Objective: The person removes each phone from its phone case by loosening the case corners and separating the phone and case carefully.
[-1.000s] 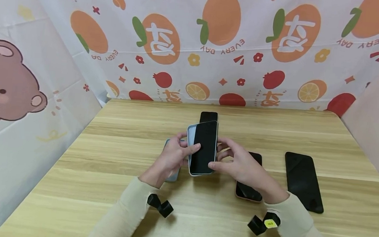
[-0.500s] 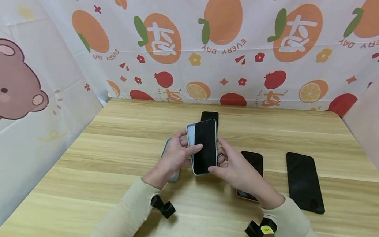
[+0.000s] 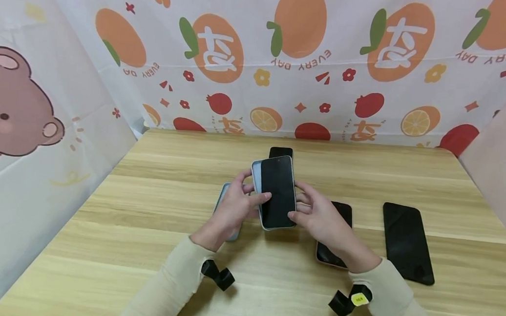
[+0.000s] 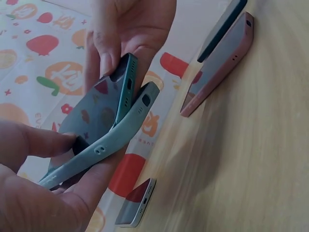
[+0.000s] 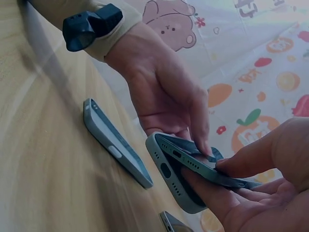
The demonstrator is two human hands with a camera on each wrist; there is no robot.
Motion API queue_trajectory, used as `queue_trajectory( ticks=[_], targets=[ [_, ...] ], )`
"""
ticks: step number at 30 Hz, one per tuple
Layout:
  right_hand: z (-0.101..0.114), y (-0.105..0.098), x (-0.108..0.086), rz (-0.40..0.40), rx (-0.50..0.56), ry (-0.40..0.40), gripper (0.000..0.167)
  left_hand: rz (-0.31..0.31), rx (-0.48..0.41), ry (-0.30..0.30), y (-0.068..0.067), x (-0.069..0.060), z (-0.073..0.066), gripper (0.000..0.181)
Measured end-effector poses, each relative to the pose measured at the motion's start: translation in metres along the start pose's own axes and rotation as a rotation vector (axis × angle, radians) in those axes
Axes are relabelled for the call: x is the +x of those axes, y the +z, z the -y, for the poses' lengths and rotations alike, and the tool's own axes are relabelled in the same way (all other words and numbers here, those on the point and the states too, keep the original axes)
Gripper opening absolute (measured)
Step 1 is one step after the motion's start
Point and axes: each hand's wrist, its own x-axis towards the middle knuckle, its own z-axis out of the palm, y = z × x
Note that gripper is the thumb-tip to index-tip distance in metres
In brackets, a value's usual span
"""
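A black-screened smartphone (image 3: 279,189) sits partly in a light-blue phone case (image 3: 256,177), held above the table. My left hand (image 3: 232,206) grips the case from the left, its thumb lying on the screen. From the other side my right hand (image 3: 322,220) pinches the phone by its right edge. In the right wrist view the phone (image 5: 193,164) is tilted out of the case (image 5: 177,188), and a right finger reaches into the gap between them. A second light-blue case (image 5: 116,145) lies on the table below my left hand, which partly covers it in the head view.
On the wooden table (image 3: 139,267), a pink-edged phone (image 3: 341,212) lies partly under my right hand. Further right is a larger black slab-shaped device (image 3: 407,243). Another phone (image 3: 281,152) lies behind the held one. A fruit-print curtain (image 3: 240,93) hangs at the back edge.
The held phone and case have shifted slightly right and away, tilting a little more to the left at the top. Both hands keep their hold.
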Motion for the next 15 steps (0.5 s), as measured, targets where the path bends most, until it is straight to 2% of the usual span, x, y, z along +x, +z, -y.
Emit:
queue_trajectory(
  ticks=[5, 9, 15],
  targets=[
    [0.002, -0.007, 0.000, -0.026, 0.012, -0.002, 0.075, 0.056, -0.034, 0.033, -0.001, -0.002, -0.005, 0.073],
    [0.001, -0.012, 0.000, -0.034, 0.006, -0.007, 0.073, 0.091, -0.036, 0.037, -0.004, -0.002, -0.007, 0.073],
    [-0.003, -0.021, -0.001, -0.056, 0.001, 0.001, 0.072, 0.100, -0.034, 0.021, -0.008, -0.002, -0.008, 0.074]
  ],
)
